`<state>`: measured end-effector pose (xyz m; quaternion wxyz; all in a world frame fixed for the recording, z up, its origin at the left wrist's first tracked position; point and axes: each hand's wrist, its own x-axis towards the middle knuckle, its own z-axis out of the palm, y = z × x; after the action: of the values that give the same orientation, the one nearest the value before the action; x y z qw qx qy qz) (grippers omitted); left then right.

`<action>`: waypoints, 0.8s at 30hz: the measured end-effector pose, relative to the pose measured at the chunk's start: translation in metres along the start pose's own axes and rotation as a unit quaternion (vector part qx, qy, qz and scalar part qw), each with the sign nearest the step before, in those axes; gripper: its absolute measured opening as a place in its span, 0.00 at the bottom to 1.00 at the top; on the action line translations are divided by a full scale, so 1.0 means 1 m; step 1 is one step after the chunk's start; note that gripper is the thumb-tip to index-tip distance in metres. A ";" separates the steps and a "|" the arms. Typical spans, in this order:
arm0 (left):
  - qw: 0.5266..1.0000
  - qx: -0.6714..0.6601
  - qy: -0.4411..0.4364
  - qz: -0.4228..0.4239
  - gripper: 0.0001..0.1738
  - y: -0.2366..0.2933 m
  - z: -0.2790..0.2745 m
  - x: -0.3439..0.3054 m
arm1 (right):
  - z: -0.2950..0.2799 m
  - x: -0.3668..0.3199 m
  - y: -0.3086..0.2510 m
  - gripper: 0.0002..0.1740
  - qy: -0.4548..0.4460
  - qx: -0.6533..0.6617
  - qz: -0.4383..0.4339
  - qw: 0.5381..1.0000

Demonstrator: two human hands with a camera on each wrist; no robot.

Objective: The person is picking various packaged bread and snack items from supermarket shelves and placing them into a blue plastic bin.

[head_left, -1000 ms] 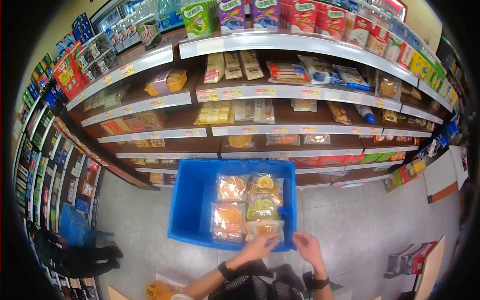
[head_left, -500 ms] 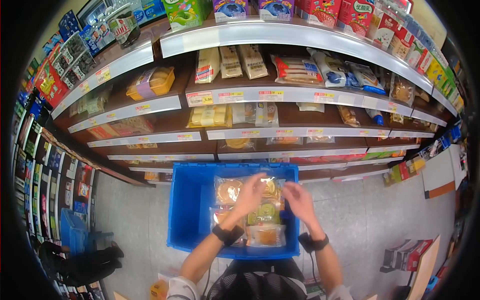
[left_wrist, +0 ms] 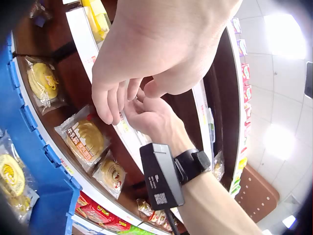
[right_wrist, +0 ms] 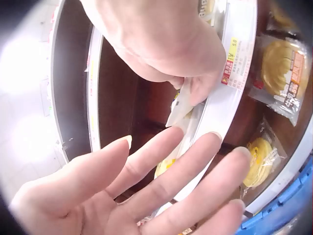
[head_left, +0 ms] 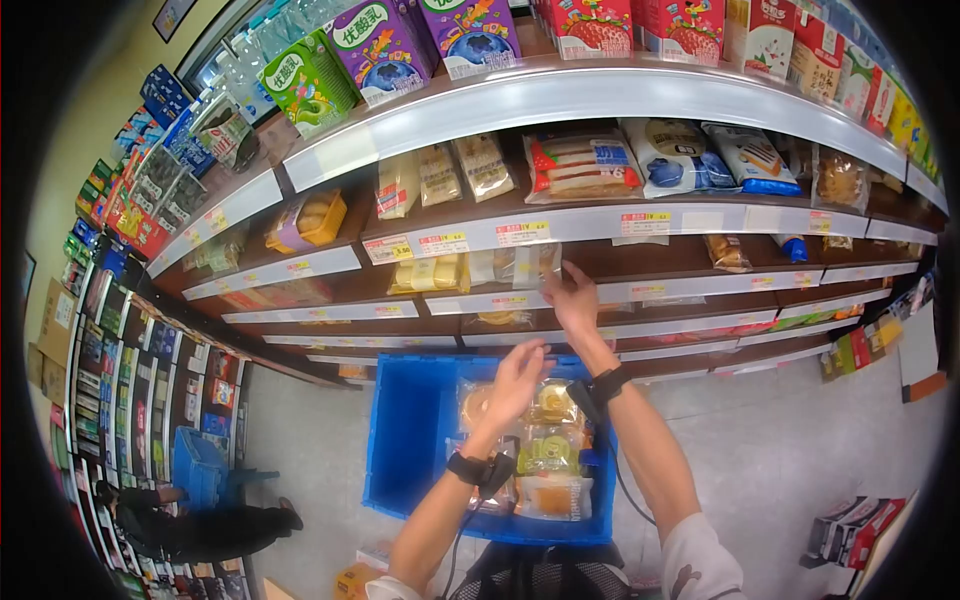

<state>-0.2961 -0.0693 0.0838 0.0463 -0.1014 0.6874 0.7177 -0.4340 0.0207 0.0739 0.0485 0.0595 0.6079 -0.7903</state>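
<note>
The right hand (head_left: 576, 303), up at the shelf (head_left: 680, 287) at 12 o'clock from the crate (head_left: 410, 440), pinches a pale packet (right_wrist: 180, 104) by its edge, while the left hand (head_left: 517, 382) hovers open, fingers straight, at its 7 o'clock above the crate.

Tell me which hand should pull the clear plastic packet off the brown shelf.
Right: the right hand pinches the clear plastic packet at the brown shelf; the left hand hovers open below, holding nothing.
</note>
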 end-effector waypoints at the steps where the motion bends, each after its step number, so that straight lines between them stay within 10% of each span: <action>1: 1.000 0.008 -0.010 0.003 0.23 -0.004 0.000 -0.002 | -0.002 0.004 0.007 0.34 -0.010 0.038 -0.006 0.999; 15: 0.907 -0.411 -0.070 -0.057 0.31 -0.001 0.011 -0.055 | -0.079 -0.188 -0.028 0.32 -0.127 0.007 0.092 0.988; 18: 0.982 -0.128 -0.023 -0.137 0.28 -0.017 0.022 -0.082 | -0.114 -0.228 0.004 0.35 -0.156 -0.052 0.114 0.980; 24: 0.989 -0.019 -0.076 -0.124 0.33 -0.080 0.006 -0.149 | -0.168 -0.272 0.032 0.37 -0.272 -0.215 0.167 0.923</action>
<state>-0.1352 -0.0484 0.0368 0.1847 -0.1321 0.6506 0.7247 -0.1548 0.1765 0.0426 0.3551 -0.0685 0.7078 -0.6069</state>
